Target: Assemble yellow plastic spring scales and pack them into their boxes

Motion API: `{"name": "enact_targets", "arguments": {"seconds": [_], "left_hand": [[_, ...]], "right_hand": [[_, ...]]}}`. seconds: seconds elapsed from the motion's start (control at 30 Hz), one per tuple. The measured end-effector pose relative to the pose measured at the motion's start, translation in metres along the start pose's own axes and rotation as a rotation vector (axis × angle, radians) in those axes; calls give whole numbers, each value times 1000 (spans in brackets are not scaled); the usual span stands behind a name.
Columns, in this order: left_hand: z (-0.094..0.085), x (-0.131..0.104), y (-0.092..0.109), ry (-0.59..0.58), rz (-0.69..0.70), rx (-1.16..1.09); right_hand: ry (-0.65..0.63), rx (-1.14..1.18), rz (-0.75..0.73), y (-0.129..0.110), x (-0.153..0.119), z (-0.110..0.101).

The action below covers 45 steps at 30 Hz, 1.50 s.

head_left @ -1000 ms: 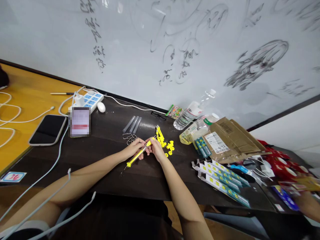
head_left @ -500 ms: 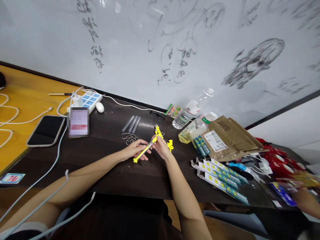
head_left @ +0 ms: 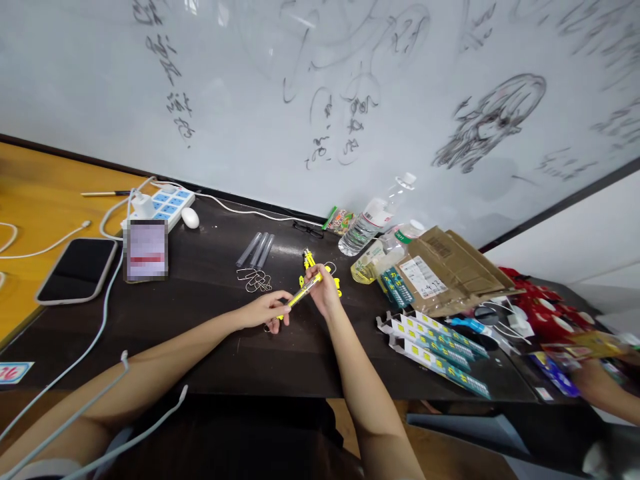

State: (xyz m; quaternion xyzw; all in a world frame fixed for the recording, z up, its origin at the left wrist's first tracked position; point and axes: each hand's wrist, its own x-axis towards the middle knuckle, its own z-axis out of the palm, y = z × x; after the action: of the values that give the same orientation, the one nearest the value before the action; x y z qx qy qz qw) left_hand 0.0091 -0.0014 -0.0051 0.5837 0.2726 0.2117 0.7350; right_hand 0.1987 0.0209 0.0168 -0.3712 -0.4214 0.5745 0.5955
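A slim yellow rod with a clear tube around part of it [head_left: 303,291] slants between my hands above the dark table. My left hand [head_left: 267,311] is closed around its lower end, and a small wire ring shows by those fingers. Around the upper end my right hand [head_left: 325,292] is closed, thumb and fingers together. Just beyond the right hand lie yellow plastic parts [head_left: 309,258], partly hidden by it. Several bent wire loops [head_left: 256,280] rest on the table to the left, below clear plastic tubes [head_left: 255,250].
Flattened cardboard [head_left: 450,263], a water bottle [head_left: 367,227] and a bottle of yellow liquid [head_left: 373,260] stand to the right. Nearer are long green-and-white boxes [head_left: 440,350]. On the left are a phone [head_left: 77,270], a power strip [head_left: 167,203] and loose cables. Another person's arm [head_left: 607,390] shows far right.
My left hand has closed on the rod's lower end, where its fingers were looser before. The clear tube now sits farther along the rod. The view has shifted slightly right.
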Motion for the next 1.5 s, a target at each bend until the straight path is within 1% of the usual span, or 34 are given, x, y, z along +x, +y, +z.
{"name": "enact_targets", "arguments": {"seconds": [0.13,0.23,0.3,0.4,0.47,0.53,0.77,0.87,0.93,1.0,1.1,1.13,1.23,1.33,1.4,1.5], "left_hand": [[-1,1,-5,-33,-7,71],[-1,2,-8,12,26,75],[0,3,-9,59,69,71],[0,4,-9,93,103,53],[0,4,-7,78,88,36],[0,4,-6,55,68,15],[3,0,0,-38,34,-96],[3,-2,2,-94,19,-208],[3,-2,3,-86,17,-280],[2,-1,1,-12,24,-302],[0,4,-4,149,46,-225],[1,6,-7,179,60,-170],[3,8,-11,185,126,39],[7,5,-11,179,184,222],[11,2,-8,188,189,323],[15,-2,-4,206,170,465]], "right_hand": [[52,-40,-58,1,0,-1],[99,-44,-82,0,0,-2],[81,-35,-65,-1,0,-2],[4,-50,11,0,-1,-1],[-43,-79,58,2,-1,-1],[-62,-97,68,4,-1,-2],[-66,-80,56,4,0,-5],[-43,-88,38,4,0,-4],[-5,-101,14,3,0,-4],[37,-116,-7,2,0,-4],[85,-145,-35,1,0,-2],[100,-158,-49,0,-1,-1],[147,-197,-91,0,-2,1],[179,-216,-117,0,-2,3],[181,-220,-127,0,-3,3],[144,-208,-116,1,-3,4]]}}
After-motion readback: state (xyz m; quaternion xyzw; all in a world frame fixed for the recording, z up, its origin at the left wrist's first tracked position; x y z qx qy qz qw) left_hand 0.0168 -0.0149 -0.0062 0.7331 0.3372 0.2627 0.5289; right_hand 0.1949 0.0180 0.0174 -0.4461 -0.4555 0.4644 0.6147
